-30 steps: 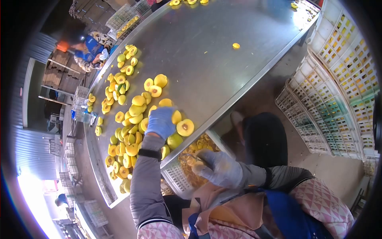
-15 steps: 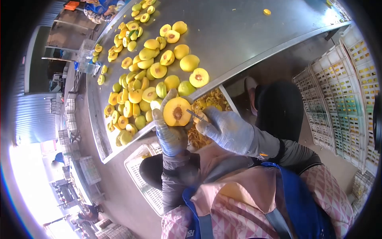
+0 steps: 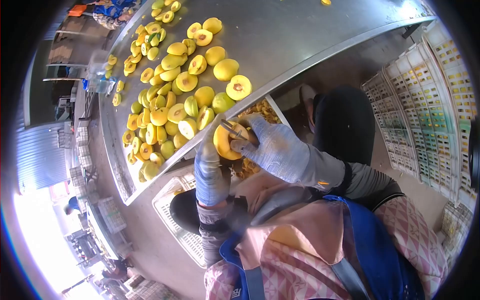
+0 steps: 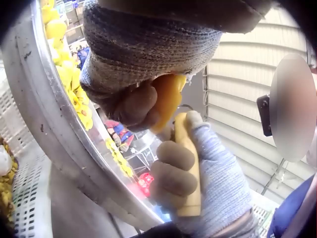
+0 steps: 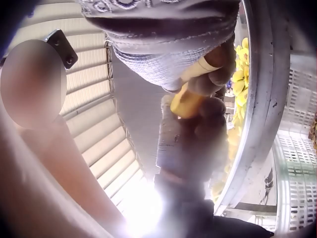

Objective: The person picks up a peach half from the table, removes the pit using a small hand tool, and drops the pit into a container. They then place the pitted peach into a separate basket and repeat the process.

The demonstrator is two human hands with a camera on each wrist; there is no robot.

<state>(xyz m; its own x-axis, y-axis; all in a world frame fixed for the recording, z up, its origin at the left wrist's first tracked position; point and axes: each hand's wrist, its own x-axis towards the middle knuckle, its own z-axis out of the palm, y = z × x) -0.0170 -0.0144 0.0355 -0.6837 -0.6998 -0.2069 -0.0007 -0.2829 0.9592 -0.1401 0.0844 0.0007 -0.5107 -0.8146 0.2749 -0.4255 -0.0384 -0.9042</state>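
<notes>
My gloved left hand (image 3: 209,162) holds a yellow peach half (image 3: 225,144) just off the near edge of the steel table (image 3: 300,30). My gloved right hand (image 3: 272,147) grips a yellow-handled tool (image 4: 189,163), and its metal tip (image 3: 233,131) lies across the cut face of the fruit. In the left wrist view the left fingers (image 4: 133,106) curl round the orange flesh (image 4: 168,96), with the right hand (image 4: 208,173) close below. The right wrist view shows the right hand (image 5: 198,74) on the handle, facing the left hand (image 5: 190,141).
Several peach halves (image 3: 170,100) are heaped on the table's left part. A white crate (image 3: 172,205) stands below the table edge, and another with fruit pieces (image 3: 260,111) sits under my hands. Stacked white crates (image 3: 430,100) line the right. A person (image 3: 107,12) works at the far end.
My left hand lifted a peach half off the table and brought it toward me. My right hand moved in and set the tool's tip on the cut face.
</notes>
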